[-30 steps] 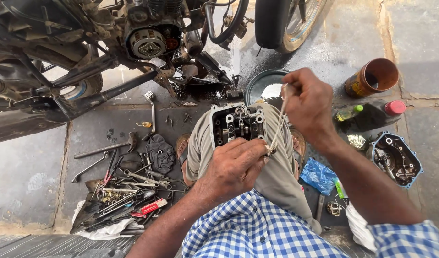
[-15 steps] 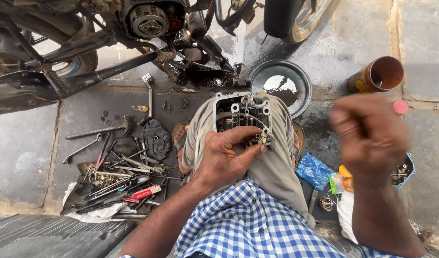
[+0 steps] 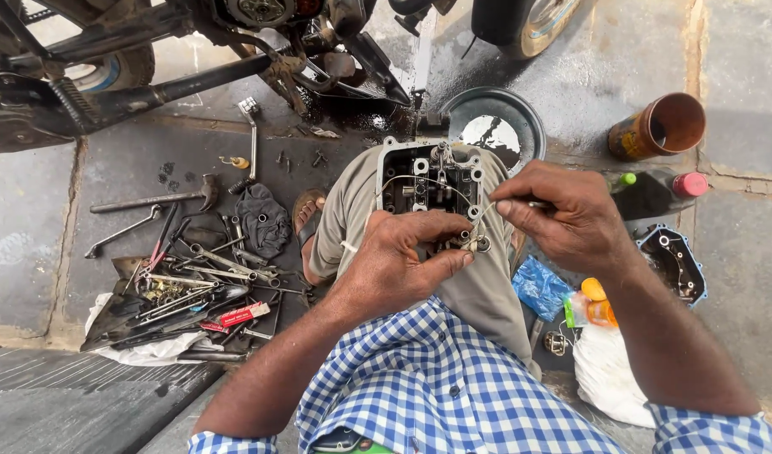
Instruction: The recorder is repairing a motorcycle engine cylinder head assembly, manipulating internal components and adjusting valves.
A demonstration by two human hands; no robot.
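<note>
Now our right hand [image 3: 571,219] is back pinching the wire [image 3: 428,181] while our left hand [image 3: 403,261] grips the engine part [image 3: 424,181], so we keep it steady on our knee.

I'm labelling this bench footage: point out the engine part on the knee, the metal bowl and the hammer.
engine part [image 3: 420,181]: head view, on its upper metal casing.
metal bowl [image 3: 531,124]: head view, on its right rim.
hammer [image 3: 150,201]: head view, on its handle.

Red-and-white labelled tube [image 3: 235,317] among tools; blue packet [image 3: 541,287], orange-capped bottle [image 3: 594,308] at right
</note>
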